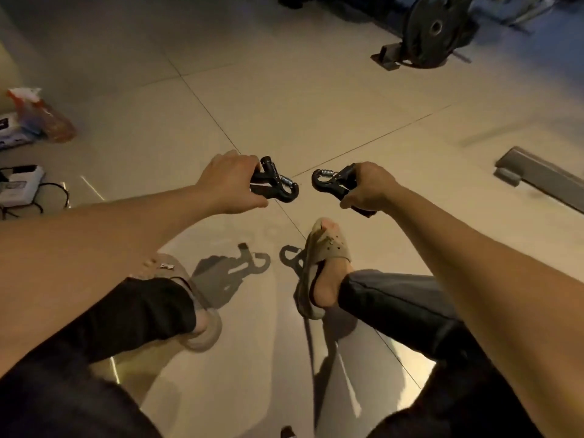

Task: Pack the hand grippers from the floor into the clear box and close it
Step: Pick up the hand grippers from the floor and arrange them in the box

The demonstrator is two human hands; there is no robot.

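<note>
Two black hand grippers (274, 184) (338, 185) are lifted off the floor (284, 90), one clasped in each hand (228, 184) (368, 188) with fingers curled round the handles; boxing and closing remain, no clear box visible

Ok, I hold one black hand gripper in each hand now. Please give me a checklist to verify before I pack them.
1. Left hand grips the black spring hand gripper: ok.
2. Right hand grips the second black spring hand gripper: ok.
3. Both are held above the beige tiled floor, shadows below them: ok.
4. The two are apart, not tangled: ok.
5. Clear box in sight: not ok, it is not in view.
6. Box lid open: cannot tell.
</note>
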